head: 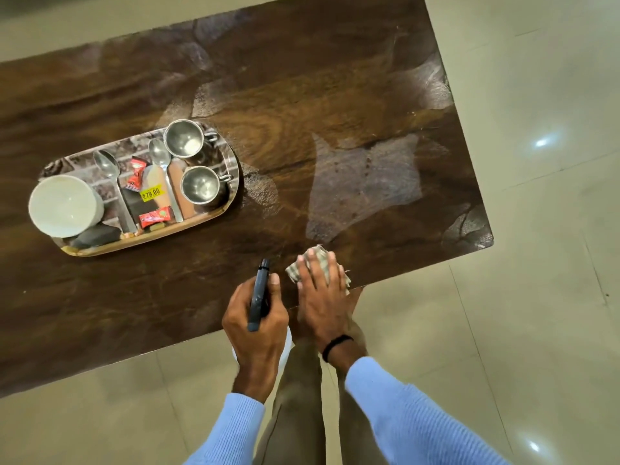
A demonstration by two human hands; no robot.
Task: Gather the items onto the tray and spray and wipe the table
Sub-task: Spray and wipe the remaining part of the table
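An oval tray point(231, 162) lies on the left half of the dark wooden table point(302, 95). It carries a white bowl point(63, 204), two steel cups point(184, 139), two spoons point(107, 169), red wrappers point(155, 217) and a dark pouch point(95, 237). At the table's near edge my left hand point(256, 333) grips a spray bottle point(259, 293) by its dark head, nozzle pointing away from me. My right hand point(322, 297) lies flat on a checked cloth point(295, 270), pressing it onto the table just right of the bottle.
Wet streaks point(365, 182) shine across the right half of the table. The table's right end point(483, 243) and near edge border a pale tiled floor point(536, 297). My legs stand below the near edge.
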